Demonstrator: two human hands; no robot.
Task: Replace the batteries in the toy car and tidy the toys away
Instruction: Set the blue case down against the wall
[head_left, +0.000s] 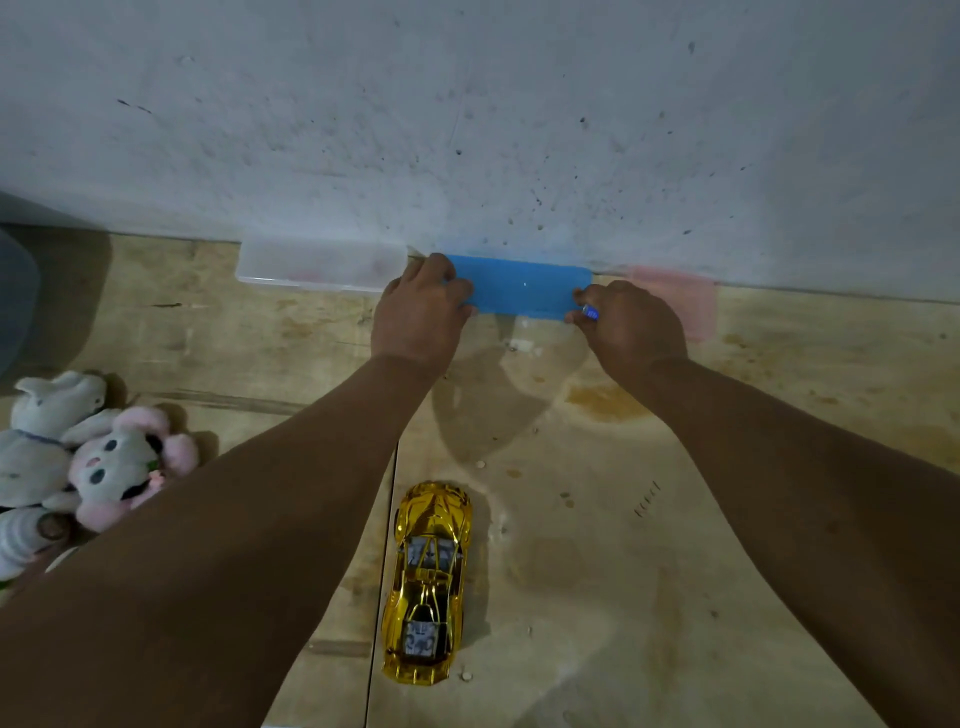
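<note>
A shiny gold toy car (428, 582) stands on the wooden floor near me, nose pointing toward the wall. At the foot of the wall lies a blue plastic box (519, 288). My left hand (418, 317) grips its left end. My right hand (631, 325) touches its right end while pinching a small blue-and-silver battery (591, 312) between the fingers. Both forearms reach forward over the floor.
A clear plastic box (319, 267) lies left of the blue one and a pink box (675, 299) right of it, all against the white wall. Plush rabbits (78, 457) are piled at the left edge. A dark bin (15, 301) sits at far left.
</note>
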